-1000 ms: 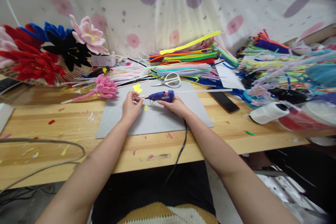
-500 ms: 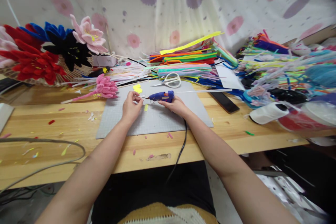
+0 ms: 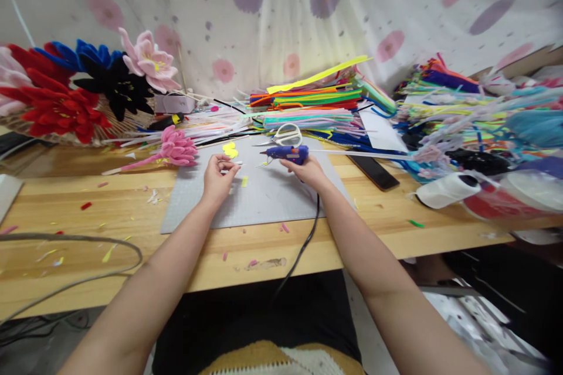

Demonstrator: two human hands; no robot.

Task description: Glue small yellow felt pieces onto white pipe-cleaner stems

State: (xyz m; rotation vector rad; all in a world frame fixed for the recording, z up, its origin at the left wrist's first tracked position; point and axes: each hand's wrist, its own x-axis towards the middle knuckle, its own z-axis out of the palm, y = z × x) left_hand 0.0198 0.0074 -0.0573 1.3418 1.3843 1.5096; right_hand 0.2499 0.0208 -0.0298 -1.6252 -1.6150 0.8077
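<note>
My left hand (image 3: 220, 177) is closed in a pinch on a small white piece (image 3: 238, 163), whose tip sticks out to the right of the fingers. My right hand (image 3: 310, 173) grips a blue glue gun (image 3: 290, 154), its nozzle pointing left and apart from the white piece. A long pale glue stick (image 3: 352, 153) runs out of the gun's back. Under both hands lies a grey cutting mat (image 3: 264, 205). Yellow pieces (image 3: 230, 149) rest just beyond my left hand, and a small yellow strip (image 3: 245, 181) lies between the hands. White-handled scissors (image 3: 288, 135) lie behind the gun.
A pink flower (image 3: 176, 147) and a bunch of coloured flowers (image 3: 61, 108) are on the left. Pipe cleaner bundles (image 3: 308, 96) line the back. At the right are a phone (image 3: 373, 172) and a white bottle (image 3: 448, 189). The gun's black cord (image 3: 308, 240) crosses the table's front edge.
My right hand has moved the glue gun to the right and slightly up, away from the white piece. My left hand has barely moved and still pinches the piece.
</note>
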